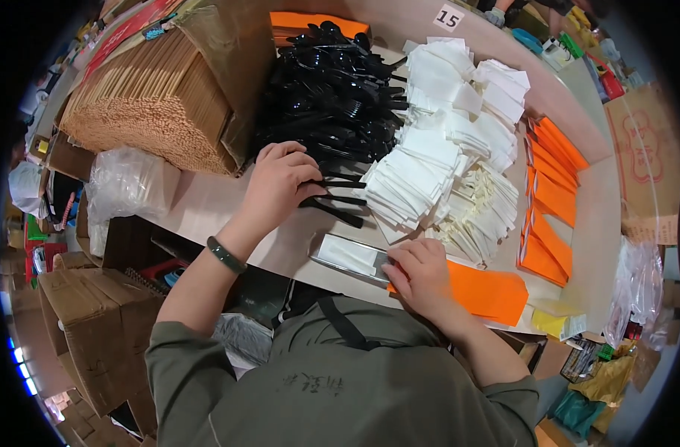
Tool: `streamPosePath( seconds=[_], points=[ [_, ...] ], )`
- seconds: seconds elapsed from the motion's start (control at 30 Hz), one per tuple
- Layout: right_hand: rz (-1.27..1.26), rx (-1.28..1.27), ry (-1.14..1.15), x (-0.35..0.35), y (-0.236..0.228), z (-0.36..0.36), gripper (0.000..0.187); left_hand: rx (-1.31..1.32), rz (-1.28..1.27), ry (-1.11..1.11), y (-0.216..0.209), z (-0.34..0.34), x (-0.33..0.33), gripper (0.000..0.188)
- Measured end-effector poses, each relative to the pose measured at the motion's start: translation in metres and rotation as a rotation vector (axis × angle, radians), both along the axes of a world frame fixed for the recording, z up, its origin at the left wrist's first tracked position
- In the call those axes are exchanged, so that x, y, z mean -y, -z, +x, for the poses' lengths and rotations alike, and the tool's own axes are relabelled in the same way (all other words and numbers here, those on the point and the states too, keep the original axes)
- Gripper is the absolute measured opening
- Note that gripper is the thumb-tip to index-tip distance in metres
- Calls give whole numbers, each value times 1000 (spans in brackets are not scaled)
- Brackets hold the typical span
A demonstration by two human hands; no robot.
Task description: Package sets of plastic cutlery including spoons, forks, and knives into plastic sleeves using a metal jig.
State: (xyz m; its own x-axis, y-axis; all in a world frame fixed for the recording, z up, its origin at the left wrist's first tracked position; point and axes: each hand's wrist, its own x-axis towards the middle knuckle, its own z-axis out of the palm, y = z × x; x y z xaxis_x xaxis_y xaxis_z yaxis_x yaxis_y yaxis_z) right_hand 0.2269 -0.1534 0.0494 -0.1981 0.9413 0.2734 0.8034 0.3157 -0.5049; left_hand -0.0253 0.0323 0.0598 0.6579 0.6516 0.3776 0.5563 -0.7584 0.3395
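Observation:
My left hand (pixel 284 179) bends over the near edge of a heap of black plastic cutlery (pixel 336 93), its fingers curled on a few pieces. Several black handles (pixel 343 200) stick out to its right. A shallow metal trough (pixel 332 261) with folded white paper napkins (pixel 347 252) inside lies at the table's front edge. At the trough's right end my right hand (pixel 422 272) pinches the mouth of an orange paper sleeve (pixel 489 290). The fingers hide how sleeve and trough meet. Stacked white napkins (pixel 414 175) and bundles of cream-wrapped small items (pixel 481 208) lie between and beyond my hands.
A carton packed with wooden chopsticks or sticks (pixel 142 123) stands left of the cutlery, with a clear plastic bag (pixel 127 182) before it. More orange sleeves (pixel 545 246) lie along the right side. A raised rim (pixel 597 201) borders the table. Brown cardboard boxes (pixel 94 320) stand lower left.

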Motion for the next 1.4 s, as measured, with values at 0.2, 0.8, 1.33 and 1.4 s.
streamPosePath(
  seconds=[0.2,0.8,1.33,1.4],
  points=[
    [-19,-1,-104,16,-5,15,31,334,-266,-125,11,14,14,22],
    [-89,1,-152,29,4,28,38,-52,57,111,18,32,21,11],
    [-56,408,-438,12,7,13,47,6,-230,201,14,28,81,14],
    [-38,406,-436,12,10,13,45,195,-56,-36,-1,-12,35,16]
  ],
)
